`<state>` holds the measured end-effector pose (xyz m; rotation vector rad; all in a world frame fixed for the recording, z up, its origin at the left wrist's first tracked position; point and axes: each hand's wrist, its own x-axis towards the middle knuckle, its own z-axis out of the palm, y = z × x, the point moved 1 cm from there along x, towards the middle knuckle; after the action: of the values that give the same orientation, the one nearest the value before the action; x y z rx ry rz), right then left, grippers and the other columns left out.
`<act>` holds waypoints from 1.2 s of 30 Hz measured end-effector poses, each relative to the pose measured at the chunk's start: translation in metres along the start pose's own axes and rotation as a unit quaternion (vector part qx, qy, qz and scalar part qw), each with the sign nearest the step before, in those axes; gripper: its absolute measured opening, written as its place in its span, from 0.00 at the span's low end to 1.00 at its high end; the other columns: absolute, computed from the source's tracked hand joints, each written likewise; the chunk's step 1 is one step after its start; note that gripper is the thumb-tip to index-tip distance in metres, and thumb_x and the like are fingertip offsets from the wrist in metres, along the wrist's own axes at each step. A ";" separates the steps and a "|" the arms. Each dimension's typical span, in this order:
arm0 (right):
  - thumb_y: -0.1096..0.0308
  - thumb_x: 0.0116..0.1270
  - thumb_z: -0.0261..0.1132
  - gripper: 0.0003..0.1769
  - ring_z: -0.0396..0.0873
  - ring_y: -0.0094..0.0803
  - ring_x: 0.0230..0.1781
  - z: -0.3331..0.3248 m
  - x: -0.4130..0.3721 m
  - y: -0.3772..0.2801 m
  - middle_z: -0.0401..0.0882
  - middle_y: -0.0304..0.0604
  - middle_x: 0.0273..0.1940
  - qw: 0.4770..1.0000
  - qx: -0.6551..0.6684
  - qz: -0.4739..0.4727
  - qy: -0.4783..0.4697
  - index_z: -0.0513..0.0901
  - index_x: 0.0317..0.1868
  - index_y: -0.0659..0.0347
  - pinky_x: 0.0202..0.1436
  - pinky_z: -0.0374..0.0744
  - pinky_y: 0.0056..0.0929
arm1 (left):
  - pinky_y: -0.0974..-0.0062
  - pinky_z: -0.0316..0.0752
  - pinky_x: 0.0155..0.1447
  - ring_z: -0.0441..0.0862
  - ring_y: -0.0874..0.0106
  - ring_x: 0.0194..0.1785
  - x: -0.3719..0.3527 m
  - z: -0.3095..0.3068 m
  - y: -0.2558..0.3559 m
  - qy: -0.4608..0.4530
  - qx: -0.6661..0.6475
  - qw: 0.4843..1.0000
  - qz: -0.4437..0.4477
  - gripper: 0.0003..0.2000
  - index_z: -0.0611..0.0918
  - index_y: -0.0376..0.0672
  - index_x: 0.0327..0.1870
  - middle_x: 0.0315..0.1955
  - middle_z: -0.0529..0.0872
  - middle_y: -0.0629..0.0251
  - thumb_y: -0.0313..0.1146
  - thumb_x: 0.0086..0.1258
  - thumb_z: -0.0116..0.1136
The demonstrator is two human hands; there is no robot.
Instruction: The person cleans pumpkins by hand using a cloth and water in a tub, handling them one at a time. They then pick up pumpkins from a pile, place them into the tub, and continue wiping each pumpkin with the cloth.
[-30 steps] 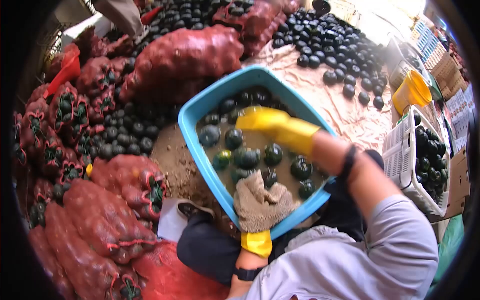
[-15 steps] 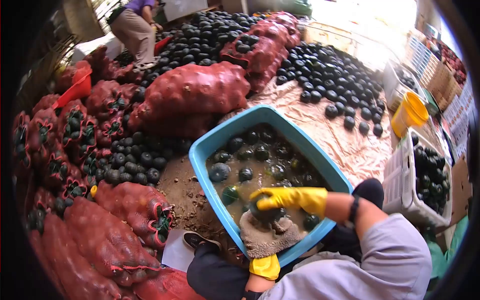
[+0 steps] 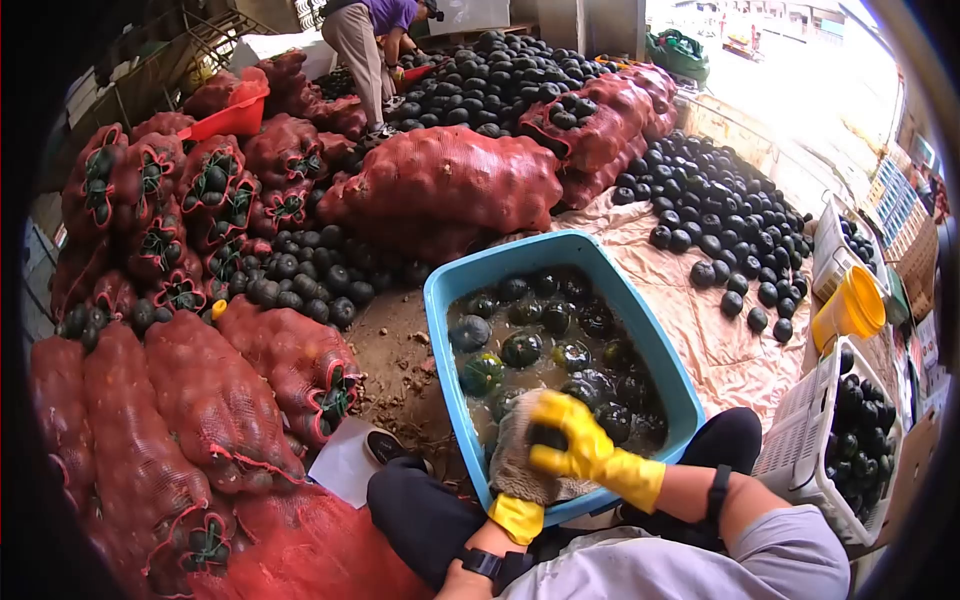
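A light blue plastic tub (image 3: 437,330) in front of me holds murky water and several dark green squashes (image 3: 521,350). My right hand (image 3: 585,445), in a yellow rubber glove, curls its fingers over a dark squash (image 3: 548,436) at the tub's near side. A wet beige towel (image 3: 512,455) wraps the left side of that squash. Below it, my left hand (image 3: 517,515), also gloved in yellow, holds the towel from underneath; its fingers are hidden by the cloth.
Red mesh sacks (image 3: 440,185) of squashes crowd the left and back. Loose squashes (image 3: 715,205) lie on a pale sheet (image 3: 690,335). White crates (image 3: 805,425) and a yellow bucket (image 3: 848,305) stand at right. Another person (image 3: 365,50) bends over the far pile.
My view has shifted, moving the scene right and slightly down. The squash, on top of the towel earlier, is now partly wrapped by it, with my right hand turned around its right side.
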<state>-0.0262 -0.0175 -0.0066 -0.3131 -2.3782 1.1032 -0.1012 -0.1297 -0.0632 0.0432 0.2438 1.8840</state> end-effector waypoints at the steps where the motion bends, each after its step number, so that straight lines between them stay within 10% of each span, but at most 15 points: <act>1: 0.56 0.62 0.82 0.35 0.73 0.57 0.75 0.006 0.011 0.024 0.77 0.57 0.71 0.998 -0.002 0.034 0.056 0.82 0.67 0.57 0.79 0.71 0.49 | 0.58 0.73 0.76 0.80 0.59 0.71 0.002 0.015 0.001 -0.019 0.000 1.000 0.005 0.25 0.76 0.46 0.74 0.65 0.84 0.58 0.48 0.82 0.57; 3: 0.56 0.67 0.80 0.35 0.72 0.53 0.76 0.018 0.008 0.049 0.77 0.55 0.71 0.990 -0.024 0.081 0.112 0.79 0.71 0.56 0.81 0.69 0.47 | 0.58 0.76 0.73 0.83 0.58 0.67 -0.002 0.058 0.009 -0.048 -0.002 0.999 0.016 0.24 0.77 0.45 0.72 0.63 0.86 0.58 0.47 0.83 0.57; 7: 0.54 0.77 0.72 0.28 0.78 0.47 0.72 -0.032 0.001 -0.024 0.83 0.50 0.66 0.902 0.336 0.221 -0.157 0.82 0.70 0.57 0.77 0.74 0.42 | 0.58 0.75 0.78 0.82 0.57 0.69 0.001 0.035 0.011 0.073 0.084 0.988 0.104 0.28 0.72 0.42 0.76 0.67 0.83 0.55 0.45 0.81 0.60; 10: 0.59 0.75 0.72 0.24 0.84 0.56 0.61 -0.015 0.011 0.011 0.86 0.57 0.60 0.986 0.002 0.161 -0.032 0.84 0.65 0.63 0.68 0.81 0.43 | 0.62 0.78 0.72 0.82 0.53 0.69 -0.012 0.072 0.025 0.132 0.844 0.505 0.125 0.34 0.74 0.39 0.74 0.65 0.84 0.50 0.29 0.65 0.73; 13: 0.59 0.69 0.76 0.26 0.85 0.52 0.59 0.004 -0.012 -0.010 0.87 0.56 0.58 0.999 -0.030 0.020 -0.016 0.86 0.64 0.62 0.67 0.80 0.43 | 0.60 0.81 0.60 0.87 0.54 0.57 0.010 0.040 0.036 -0.050 0.678 0.710 0.182 0.24 0.83 0.41 0.58 0.52 0.88 0.53 0.30 0.58 0.76; 17: 0.65 0.73 0.76 0.34 0.80 0.27 0.64 0.014 -0.014 0.012 0.83 0.38 0.62 0.772 0.520 0.357 0.080 0.76 0.77 0.55 0.69 0.78 0.31 | 0.64 0.71 0.77 0.81 0.63 0.69 -0.003 -0.005 0.012 0.002 0.716 0.675 0.177 0.29 0.77 0.43 0.68 0.63 0.85 0.59 0.32 0.66 0.73; 19: 0.65 0.76 0.73 0.35 0.78 0.36 0.71 0.043 -0.023 0.046 0.81 0.46 0.70 0.810 0.478 0.249 0.232 0.72 0.80 0.56 0.76 0.76 0.37 | 0.64 0.72 0.77 0.81 0.61 0.69 -0.003 -0.003 0.009 0.024 0.709 0.673 0.210 0.29 0.77 0.42 0.68 0.63 0.85 0.57 0.33 0.65 0.74; 21: 0.62 0.70 0.78 0.40 0.81 0.44 0.67 0.009 -0.020 0.029 0.79 0.52 0.69 0.996 0.033 0.064 0.053 0.73 0.79 0.55 0.73 0.78 0.39 | 0.63 0.76 0.73 0.84 0.56 0.66 -0.003 0.011 0.019 0.034 0.716 0.655 0.241 0.30 0.80 0.41 0.64 0.59 0.86 0.53 0.35 0.61 0.78; 24: 0.54 0.64 0.82 0.44 0.81 0.47 0.67 -0.030 -0.004 -0.016 0.78 0.56 0.69 0.960 0.029 0.225 -0.166 0.74 0.78 0.48 0.71 0.79 0.39 | 0.61 0.81 0.68 0.88 0.53 0.60 0.003 0.051 0.046 0.001 0.779 0.586 0.223 0.30 0.82 0.40 0.61 0.54 0.88 0.51 0.36 0.56 0.82; 26: 0.53 0.64 0.82 0.43 0.83 0.41 0.63 -0.042 0.006 -0.019 0.80 0.53 0.68 0.891 0.181 0.364 -0.203 0.75 0.76 0.54 0.70 0.79 0.35 | 0.62 0.79 0.70 0.86 0.56 0.63 0.002 -0.009 0.023 0.054 0.715 0.670 0.191 0.31 0.81 0.42 0.61 0.57 0.88 0.55 0.36 0.55 0.82; 29: 0.53 0.71 0.79 0.40 0.80 0.37 0.67 0.037 -0.031 0.023 0.81 0.48 0.67 0.779 0.493 0.370 0.116 0.74 0.75 0.62 0.72 0.78 0.36 | 0.67 0.81 0.68 0.87 0.64 0.61 0.008 -0.011 0.016 0.032 0.745 0.615 0.256 0.25 0.80 0.41 0.64 0.57 0.88 0.60 0.30 0.67 0.74; 32: 0.57 0.63 0.83 0.46 0.78 0.46 0.70 0.001 -0.018 0.005 0.80 0.53 0.67 0.939 0.128 0.318 -0.017 0.71 0.78 0.60 0.75 0.76 0.40 | 0.64 0.82 0.68 0.88 0.64 0.59 -0.006 0.044 0.021 0.078 0.745 0.597 0.287 0.18 0.82 0.41 0.64 0.55 0.89 0.61 0.32 0.76 0.66; 34: 0.57 0.57 0.85 0.51 0.78 0.53 0.70 -0.011 -0.018 0.008 0.81 0.58 0.66 0.979 0.064 0.162 -0.105 0.71 0.79 0.55 0.75 0.76 0.43 | 0.63 0.83 0.67 0.88 0.63 0.57 -0.003 0.035 0.028 0.106 0.666 0.707 0.214 0.15 0.83 0.41 0.63 0.53 0.89 0.61 0.35 0.80 0.62; 35: 0.55 0.61 0.82 0.47 0.80 0.48 0.69 -0.022 -0.008 -0.009 0.81 0.56 0.65 0.973 -0.009 0.158 -0.168 0.71 0.79 0.52 0.74 0.77 0.41 | 0.63 0.84 0.65 0.88 0.63 0.57 0.001 0.043 0.033 0.087 0.389 0.914 0.073 0.14 0.83 0.41 0.61 0.52 0.89 0.60 0.36 0.81 0.61; 36: 0.54 0.64 0.81 0.45 0.80 0.44 0.69 -0.039 0.001 -0.028 0.81 0.54 0.65 0.937 0.092 0.272 -0.197 0.72 0.79 0.53 0.73 0.77 0.39 | 0.63 0.84 0.64 0.88 0.62 0.56 0.004 0.050 0.038 0.163 0.055 0.984 -0.043 0.13 0.83 0.41 0.59 0.52 0.89 0.60 0.37 0.82 0.61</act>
<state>-0.0063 -0.0103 0.0363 -0.7817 -2.5727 1.7709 -0.1307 -0.1304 -0.0074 -0.2007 0.5648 1.7844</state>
